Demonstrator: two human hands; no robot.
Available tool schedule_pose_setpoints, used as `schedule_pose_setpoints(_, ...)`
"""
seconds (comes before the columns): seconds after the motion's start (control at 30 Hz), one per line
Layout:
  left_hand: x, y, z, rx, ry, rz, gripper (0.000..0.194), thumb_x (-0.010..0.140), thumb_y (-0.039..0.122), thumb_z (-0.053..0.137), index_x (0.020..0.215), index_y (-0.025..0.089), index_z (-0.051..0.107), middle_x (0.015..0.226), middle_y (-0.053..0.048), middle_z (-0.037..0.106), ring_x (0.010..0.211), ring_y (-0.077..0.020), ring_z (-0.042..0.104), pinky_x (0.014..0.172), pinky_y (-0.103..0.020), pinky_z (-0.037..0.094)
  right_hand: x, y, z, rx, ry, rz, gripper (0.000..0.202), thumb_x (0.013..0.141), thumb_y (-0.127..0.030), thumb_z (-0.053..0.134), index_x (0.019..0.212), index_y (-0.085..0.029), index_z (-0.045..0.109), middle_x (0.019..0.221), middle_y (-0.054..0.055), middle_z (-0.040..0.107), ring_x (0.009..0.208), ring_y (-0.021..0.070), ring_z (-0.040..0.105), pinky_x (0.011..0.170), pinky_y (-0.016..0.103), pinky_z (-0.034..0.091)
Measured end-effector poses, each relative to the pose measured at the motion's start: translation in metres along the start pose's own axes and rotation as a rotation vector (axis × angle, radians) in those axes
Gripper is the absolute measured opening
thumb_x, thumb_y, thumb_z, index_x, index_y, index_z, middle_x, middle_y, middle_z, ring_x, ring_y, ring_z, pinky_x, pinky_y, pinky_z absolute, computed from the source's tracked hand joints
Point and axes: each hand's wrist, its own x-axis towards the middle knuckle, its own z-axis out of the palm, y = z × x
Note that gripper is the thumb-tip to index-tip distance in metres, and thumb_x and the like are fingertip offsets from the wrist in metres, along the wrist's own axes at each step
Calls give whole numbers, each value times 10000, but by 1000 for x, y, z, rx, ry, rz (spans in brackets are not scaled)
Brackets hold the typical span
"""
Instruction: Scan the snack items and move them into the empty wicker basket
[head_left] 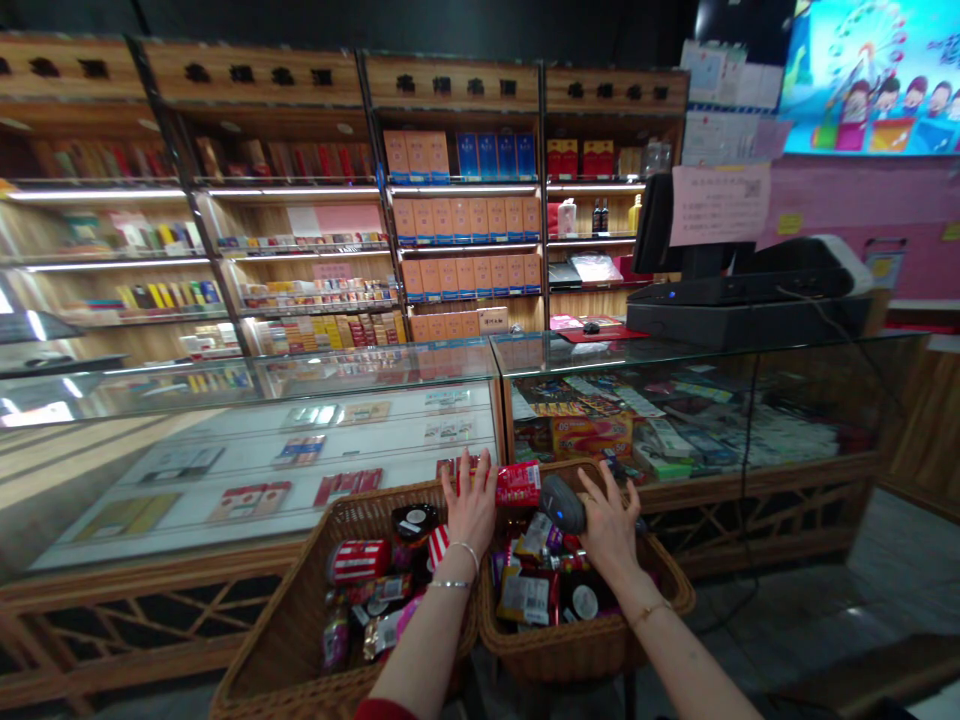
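Note:
My left hand (471, 515) is over the inner rim of the left wicker basket (274, 625), fingers bent over the end of a red packet (519, 483). The packet sticks out to the right, and its grip is partly hidden behind the fingers. My right hand (611, 525) is closed around a dark grey barcode scanner (562, 504), whose head points left towards the packet. Below it, the right wicker basket (566, 650) holds mixed wrapped snacks, including a gold-and-red packet (525, 596). Inside the left basket lie a red-and-white striped pack (360, 561), a black round-labelled pack (415, 521) and others.
Behind the baskets runs a glass display counter (375, 365) with flat packs inside. A cash register (705, 270) stands on its right part, with a cable (748, 430) hanging down the front. Stocked wooden shelves (375, 225) line the back wall.

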Motion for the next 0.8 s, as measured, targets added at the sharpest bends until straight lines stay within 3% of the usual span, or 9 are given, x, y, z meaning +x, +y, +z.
schedule_pose_setpoints(0.8,0,0,3,-26,-5,-11,599,862,203,510,1454,291,491,1640,-43,283,1542,-355,62,1196,-710,-13,2,-4,-3,-3,-9,15,251,722,-133,564,911,-224,704,1380,63,626,1456,315,337,1166,614,126)
